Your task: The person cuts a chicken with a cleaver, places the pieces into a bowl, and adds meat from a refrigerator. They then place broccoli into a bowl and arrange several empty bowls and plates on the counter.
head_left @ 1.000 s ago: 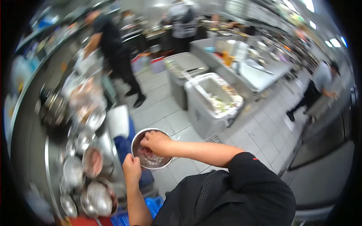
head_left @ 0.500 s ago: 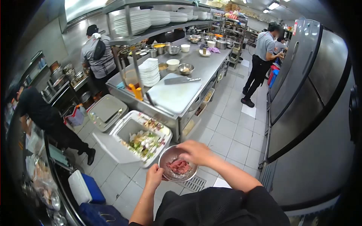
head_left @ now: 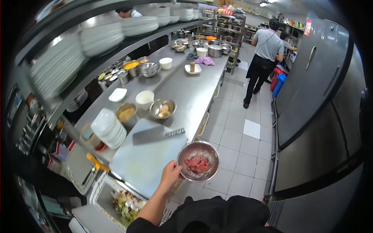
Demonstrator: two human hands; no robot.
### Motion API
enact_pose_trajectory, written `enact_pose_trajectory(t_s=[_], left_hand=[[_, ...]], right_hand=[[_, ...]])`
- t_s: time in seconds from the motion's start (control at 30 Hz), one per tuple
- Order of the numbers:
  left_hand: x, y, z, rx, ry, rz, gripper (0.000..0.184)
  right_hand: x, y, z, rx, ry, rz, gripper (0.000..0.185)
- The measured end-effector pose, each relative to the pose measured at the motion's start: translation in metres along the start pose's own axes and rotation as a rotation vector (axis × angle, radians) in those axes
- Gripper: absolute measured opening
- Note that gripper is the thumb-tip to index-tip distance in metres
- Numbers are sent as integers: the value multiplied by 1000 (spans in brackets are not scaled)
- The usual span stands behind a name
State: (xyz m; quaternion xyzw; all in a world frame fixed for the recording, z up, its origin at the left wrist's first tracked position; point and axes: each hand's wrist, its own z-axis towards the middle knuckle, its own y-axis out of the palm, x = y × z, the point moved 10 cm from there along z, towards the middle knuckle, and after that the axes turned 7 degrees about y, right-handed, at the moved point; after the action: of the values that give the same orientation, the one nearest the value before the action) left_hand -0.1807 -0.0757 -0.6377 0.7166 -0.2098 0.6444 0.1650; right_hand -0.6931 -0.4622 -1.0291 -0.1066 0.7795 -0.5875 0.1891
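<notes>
My left hand [head_left: 170, 174] grips the left rim of a steel bowl [head_left: 213, 175], fingers wrapped under its edge. Raw red meat [head_left: 197, 164] lies in a clump inside the bowl. The bowl is held over the floor, just off the corner of the steel table. Left of it on the table lies a pale cutting board [head_left: 143, 165] with a cleaver [head_left: 149, 135] flat across its far part. My right hand is out of view.
On the steel table [head_left: 182, 87] stand stacked white dishes [head_left: 108, 128], a bowl of food pieces [head_left: 157, 112] and a white bowl [head_left: 145, 99]. A scrap bin [head_left: 99, 194] is at lower left. A person [head_left: 266, 54] stands in the aisle beside a steel fridge [head_left: 311, 77].
The view has turned right and moved nearer the table. My right hand has left the bowl and gone out of view, while my left hand still holds the bowl. The aisle person has turned away.
</notes>
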Motion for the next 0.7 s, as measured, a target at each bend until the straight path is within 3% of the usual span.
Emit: enact_pose_trajectory(t_s=[0.17, 0.37, 0.57, 0.63, 0.7], left_hand=[[18, 61, 192, -12, 123, -90, 16], [65, 113, 417, 92, 178, -276, 13], [128, 102, 639, 303, 272, -336, 12], [145, 91, 706, 385, 248, -261, 21], [137, 71, 787, 445, 229, -250, 26]], right_hand=[[-71, -31, 110, -85, 56, 152, 32], [-91, -93, 295, -178, 95, 294, 30], [-146, -193, 472, -262, 147, 412, 28], [-155, -197, 589, -331, 378, 855, 25], [-208, -255, 671, -281, 294, 901, 27]])
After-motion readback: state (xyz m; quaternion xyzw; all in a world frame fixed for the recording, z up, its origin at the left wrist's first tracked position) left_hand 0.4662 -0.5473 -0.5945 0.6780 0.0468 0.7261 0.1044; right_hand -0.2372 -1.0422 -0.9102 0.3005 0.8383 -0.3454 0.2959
